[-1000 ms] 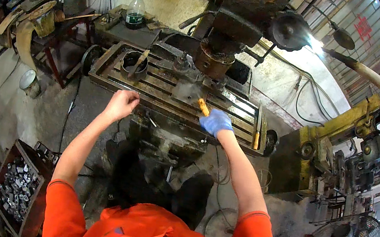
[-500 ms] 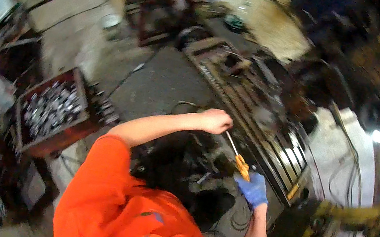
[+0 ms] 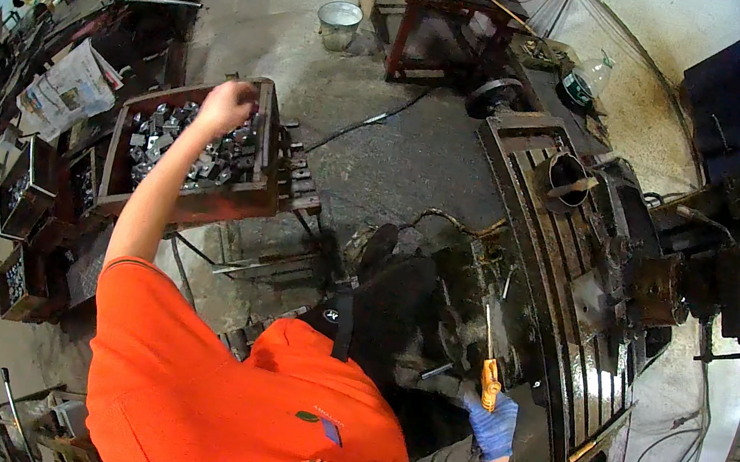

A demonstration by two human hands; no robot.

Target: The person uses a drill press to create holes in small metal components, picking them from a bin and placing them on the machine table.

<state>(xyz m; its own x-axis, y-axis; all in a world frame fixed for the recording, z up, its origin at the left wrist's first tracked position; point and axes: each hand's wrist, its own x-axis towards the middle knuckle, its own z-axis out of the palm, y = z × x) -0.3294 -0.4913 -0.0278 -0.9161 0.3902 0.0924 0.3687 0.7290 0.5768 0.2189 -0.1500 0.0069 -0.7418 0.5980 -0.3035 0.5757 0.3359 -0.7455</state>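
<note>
My orange shirt (image 3: 195, 378) carries small print and a green-and-blue mark. Clear bottle (image 3: 587, 79) has a green label, unreadable. My bare left hand (image 3: 230, 105) is at blocky metal parts (image 3: 204, 164) in a rust-brown box (image 3: 230, 209); can't tell if gripping. My blue-gloved right hand (image 3: 492, 428) grips a yellow-handled tool (image 3: 489, 386), thin shaft, near the slotted metal surface (image 3: 565, 305).

The person's left arm (image 3: 154, 198) reaches out forward and leftward, its bare left hand (image 3: 228, 106) turned back-upward; the blue-gloved right hand (image 3: 491, 429) is curled into a grip.
</note>
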